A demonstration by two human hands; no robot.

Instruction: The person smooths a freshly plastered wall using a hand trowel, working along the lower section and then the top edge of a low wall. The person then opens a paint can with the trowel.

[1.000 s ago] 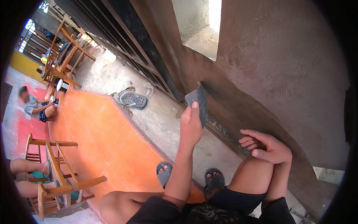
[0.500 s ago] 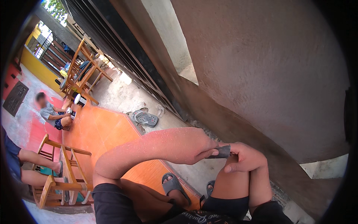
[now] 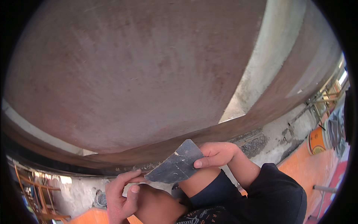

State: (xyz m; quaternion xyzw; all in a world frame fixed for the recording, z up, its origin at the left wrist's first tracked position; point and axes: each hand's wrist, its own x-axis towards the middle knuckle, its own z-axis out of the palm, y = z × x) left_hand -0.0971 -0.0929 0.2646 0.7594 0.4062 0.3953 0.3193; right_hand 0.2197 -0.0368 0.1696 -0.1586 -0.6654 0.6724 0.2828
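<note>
Looking down in the head view, found a dark grey abrasive sheet [image 3: 173, 166] held up above the bent legs [image 3: 158, 203], apart from the brown wall [image 3: 141, 82]; gripped it by the right-hand edge in the right hand [image 3: 217, 154], with thumb pressed on the near face and fingers mostly hidden behind; held the left hand [image 3: 121, 196] loosely spread beside the opposite corner, with thumb lifted clear and nothing clasped; could not tell light contact from a near miss at that corner; judged the sheet thin and light, fairly stiff yet bendable, probably gritty rather than slippery; noted pale creases and scuffs across the face, and so reckoned it apt to crack or tear along them; thought it best to take hold near the broad right edge, thumb on one face and fingers flat behind, with a steadying touch at the left corner, rather than to pinch across a crease; saw, for containers, an orange and white bucket [image 3: 318, 141] well off to the right, with greyish material [image 3: 337, 128] bunched by the rim, cloth or plastic; could not make out the contents from this angle.
</note>
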